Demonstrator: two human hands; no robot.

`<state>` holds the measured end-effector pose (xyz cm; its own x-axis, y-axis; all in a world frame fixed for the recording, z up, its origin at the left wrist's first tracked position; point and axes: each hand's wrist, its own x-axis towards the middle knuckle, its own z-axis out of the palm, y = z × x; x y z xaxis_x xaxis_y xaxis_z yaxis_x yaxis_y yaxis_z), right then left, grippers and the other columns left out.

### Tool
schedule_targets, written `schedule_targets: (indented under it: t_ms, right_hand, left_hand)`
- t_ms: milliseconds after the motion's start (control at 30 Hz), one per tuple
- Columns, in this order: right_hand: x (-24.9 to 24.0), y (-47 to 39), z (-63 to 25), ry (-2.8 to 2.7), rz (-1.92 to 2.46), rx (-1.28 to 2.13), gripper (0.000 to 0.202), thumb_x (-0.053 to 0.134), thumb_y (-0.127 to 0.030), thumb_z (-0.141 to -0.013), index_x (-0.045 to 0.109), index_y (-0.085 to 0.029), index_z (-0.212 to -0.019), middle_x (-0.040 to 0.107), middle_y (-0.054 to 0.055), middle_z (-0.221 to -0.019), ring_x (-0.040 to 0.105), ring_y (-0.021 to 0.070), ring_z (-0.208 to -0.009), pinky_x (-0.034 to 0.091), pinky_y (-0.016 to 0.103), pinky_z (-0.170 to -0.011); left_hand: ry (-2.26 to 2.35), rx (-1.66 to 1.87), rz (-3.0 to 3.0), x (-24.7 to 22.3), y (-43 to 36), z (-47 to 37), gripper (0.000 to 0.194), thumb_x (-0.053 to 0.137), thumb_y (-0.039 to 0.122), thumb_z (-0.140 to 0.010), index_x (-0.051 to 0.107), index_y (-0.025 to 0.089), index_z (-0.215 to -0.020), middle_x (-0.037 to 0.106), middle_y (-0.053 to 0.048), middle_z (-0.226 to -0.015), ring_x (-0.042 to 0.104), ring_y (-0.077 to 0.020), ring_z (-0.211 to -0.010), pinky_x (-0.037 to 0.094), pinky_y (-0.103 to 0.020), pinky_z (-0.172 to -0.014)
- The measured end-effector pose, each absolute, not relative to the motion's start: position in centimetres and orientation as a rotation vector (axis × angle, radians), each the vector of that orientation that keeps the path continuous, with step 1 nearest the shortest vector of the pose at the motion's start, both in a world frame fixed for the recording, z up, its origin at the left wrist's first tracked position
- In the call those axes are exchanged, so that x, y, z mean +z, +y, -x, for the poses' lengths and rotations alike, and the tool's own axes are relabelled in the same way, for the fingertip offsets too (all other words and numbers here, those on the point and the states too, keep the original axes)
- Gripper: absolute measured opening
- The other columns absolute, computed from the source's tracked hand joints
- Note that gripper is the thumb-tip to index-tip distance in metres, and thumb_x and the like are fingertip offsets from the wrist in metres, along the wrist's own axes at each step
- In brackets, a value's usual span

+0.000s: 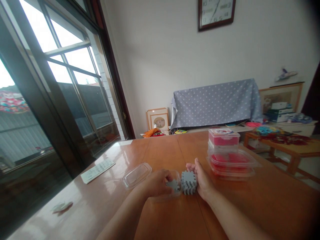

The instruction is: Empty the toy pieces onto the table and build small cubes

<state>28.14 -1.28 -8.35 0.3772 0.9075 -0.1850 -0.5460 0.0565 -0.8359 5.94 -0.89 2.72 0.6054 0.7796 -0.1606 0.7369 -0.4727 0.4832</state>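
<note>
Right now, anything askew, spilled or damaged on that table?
Nothing looks spilled or broken. Mildly odd: a small pale object on the left side of the table, too blurred to identify, and a clear lid lying loose.

1. A plain, pale wall [145,63] spans the back, with a brown-framed clock [217,12] cut off by the top edge.
2. Along the left, dark-framed glass panels [76,106] let in bright daylight, which glares off the glossy wooden counter [165,221].
3. A blue-grey dotted cloth [215,103] drapes over something wide near the wall.
4. Small framed pictures [159,121] stand left of it; a larger frame [298,95] stands right.
5. At far right, a low wooden table [297,151] stands on pale floor [308,170].
</note>
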Motion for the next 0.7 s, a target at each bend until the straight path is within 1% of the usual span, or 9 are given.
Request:
schedule_targets:
  t_ms: [167,367,533,633,700]
  right_hand:
    - [-8.46,-1.24,-28.19,-0.458,1.004,1.15,0.057,0.058,-0.077,-0.08,0.075,-0.024,-0.088,0.077,0.006,-0.1,0.065,0.028,-0.113,0.055,0.034,-0.086]
    - [-8.44,-1.22,-28.12,-0.473,1.011,1.15,0.057,0.058,-0.077,-0.08,0.076,-0.023,-0.088,0.077,0.006,-0.098,0.064,0.0283,-0.112,0.054,0.035,-0.086]
    - [-8.33,-1.37,-28.1,-0.483,1.011,1.156,0.058,0.058,-0.078,-0.079,0.076,-0.023,-0.087,0.076,0.006,-0.095,0.067,0.0276,-0.104,0.054,0.035,-0.082]
    - [-8.44,-1.32,-28.12,-0.473,1.003,1.157,0.057,0.058,-0.077,-0.08,0.076,-0.023,-0.087,0.076,0.006,-0.096,0.067,0.0264,-0.103,0.054,0.034,-0.082]
    - [-8.54,-1.26,-28.11,-0.471,1.009,1.151,0.058,0.058,-0.077,-0.08,0.076,-0.023,-0.087,0.076,0.006,-0.096,0.068,0.0259,-0.1,0.054,0.033,-0.082]
  left_hand:
    - [1.266,0.119,-2.313,2.27,-0.79,-5.98,0.041,0.072,0.029,-0.067,0.066,0.022,-0.108,0.07,-0.002,-0.092,0.065,-0.0196,-0.08,0.042,-0.023,-0.059]
    - [1.296,0.148,-2.377,2.38,-0.81,-6.12,0.026,0.058,0.02,-0.075,0.066,0.021,-0.1,0.071,-0.003,-0.091,0.064,-0.0187,-0.081,0.042,-0.025,-0.064]
    - [1.225,0.152,-2.392,1.91,-0.58,-6.15,0.021,0.056,0.02,-0.078,0.067,0.021,-0.096,0.071,-0.003,-0.091,0.063,-0.0177,-0.08,0.042,-0.024,-0.064]
    - [1.213,0.248,-2.419,1.72,-0.33,-6.16,0.019,0.053,0.017,-0.079,0.066,0.02,-0.093,0.07,-0.002,-0.088,0.062,-0.0166,-0.078,0.042,-0.025,-0.065]
    - [1.211,0.401,-2.428,1.88,-0.27,-6.33,0.015,0.052,0.017,-0.081,0.064,0.019,-0.09,0.069,-0.002,-0.085,0.061,-0.0159,-0.077,0.042,-0.025,-0.066]
